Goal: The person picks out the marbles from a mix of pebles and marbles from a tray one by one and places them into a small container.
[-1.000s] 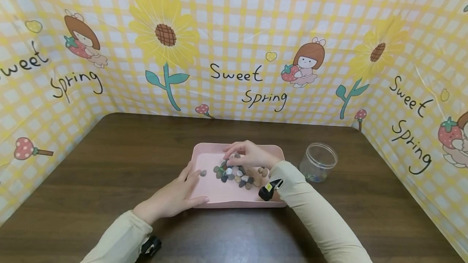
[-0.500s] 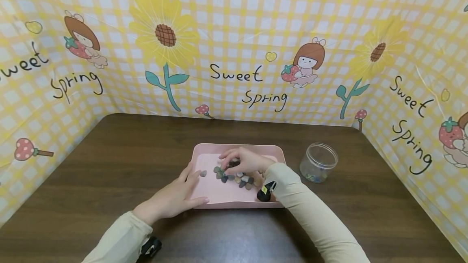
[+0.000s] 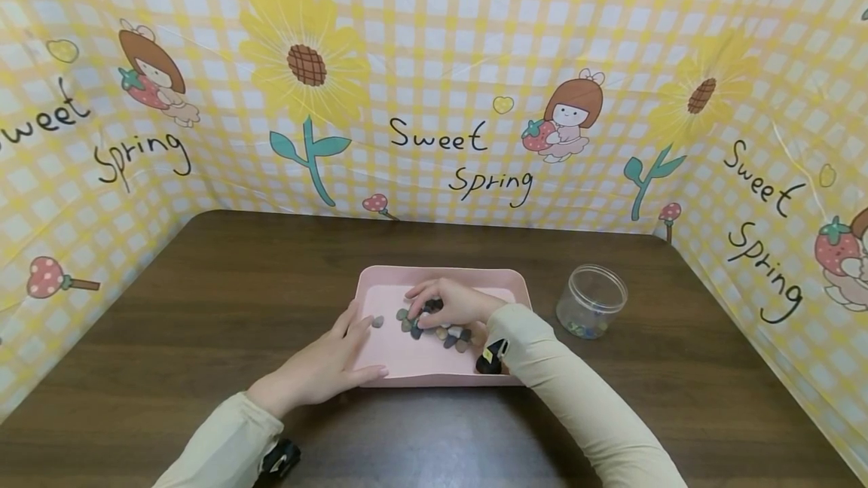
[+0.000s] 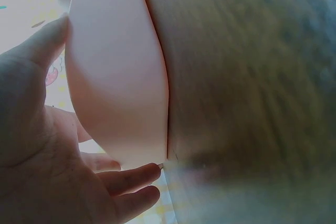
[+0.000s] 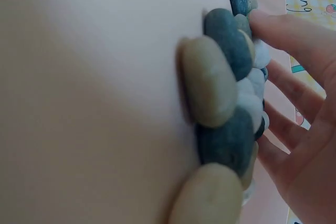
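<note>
My left hand (image 3: 319,364) rests at the left front corner of a pink tray (image 3: 420,364), fingers along the side rim and thumb on the front rim. In the left wrist view the fingers (image 4: 131,179) lie loosely against the tray's outer wall. My right hand (image 3: 457,303) reaches down into a heap of smooth pebbles (image 3: 456,336) in the tray, thumb and index fingertips close together at its left part. In the right wrist view its thumb (image 5: 273,27) dips behind a dark pebble (image 5: 231,38). I cannot tell whether they pinch anything.
A clear open jar (image 3: 591,303) with small blue and green pieces at its bottom stands right of the tray. One grey pebble (image 3: 377,321) lies apart near my left fingers. A yellow checked cloth (image 3: 434,59) walls in the brown table (image 3: 271,277).
My right hand has come down and slightly toward me, lower over the pebble heap, and its thumb and index finger have drawn closer. My left hand and the jar look unmoved.
</note>
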Available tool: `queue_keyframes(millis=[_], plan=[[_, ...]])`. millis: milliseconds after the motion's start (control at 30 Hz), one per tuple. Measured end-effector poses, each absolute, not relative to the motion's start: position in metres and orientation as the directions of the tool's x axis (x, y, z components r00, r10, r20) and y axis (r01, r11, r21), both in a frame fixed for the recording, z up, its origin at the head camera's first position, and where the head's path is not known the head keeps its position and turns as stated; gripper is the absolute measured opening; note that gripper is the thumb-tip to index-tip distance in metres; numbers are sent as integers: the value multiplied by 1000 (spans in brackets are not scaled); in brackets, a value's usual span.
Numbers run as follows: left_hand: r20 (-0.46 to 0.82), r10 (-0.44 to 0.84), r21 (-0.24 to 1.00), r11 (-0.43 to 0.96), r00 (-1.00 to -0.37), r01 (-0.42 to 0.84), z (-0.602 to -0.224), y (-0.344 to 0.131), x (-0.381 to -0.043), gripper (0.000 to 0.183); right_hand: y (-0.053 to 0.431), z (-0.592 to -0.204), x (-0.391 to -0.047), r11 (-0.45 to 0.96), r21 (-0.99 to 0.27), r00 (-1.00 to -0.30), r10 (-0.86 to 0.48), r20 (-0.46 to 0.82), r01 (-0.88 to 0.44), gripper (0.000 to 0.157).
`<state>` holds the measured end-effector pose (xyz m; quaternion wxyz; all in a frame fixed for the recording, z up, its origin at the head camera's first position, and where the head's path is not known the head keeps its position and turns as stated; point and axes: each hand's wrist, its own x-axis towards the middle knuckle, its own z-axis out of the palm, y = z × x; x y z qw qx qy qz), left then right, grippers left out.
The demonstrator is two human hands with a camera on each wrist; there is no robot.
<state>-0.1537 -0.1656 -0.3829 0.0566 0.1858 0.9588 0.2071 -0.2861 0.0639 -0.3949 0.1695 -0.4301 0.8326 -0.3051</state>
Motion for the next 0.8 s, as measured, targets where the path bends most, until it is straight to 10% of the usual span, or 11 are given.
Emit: queue_keyframes(millis=[800], plan=[[-37, 382, 418, 845, -923, 333, -382, -166, -154, 85, 72, -384, -288, 431, -694, -615, -788, 22, -577, 12]])
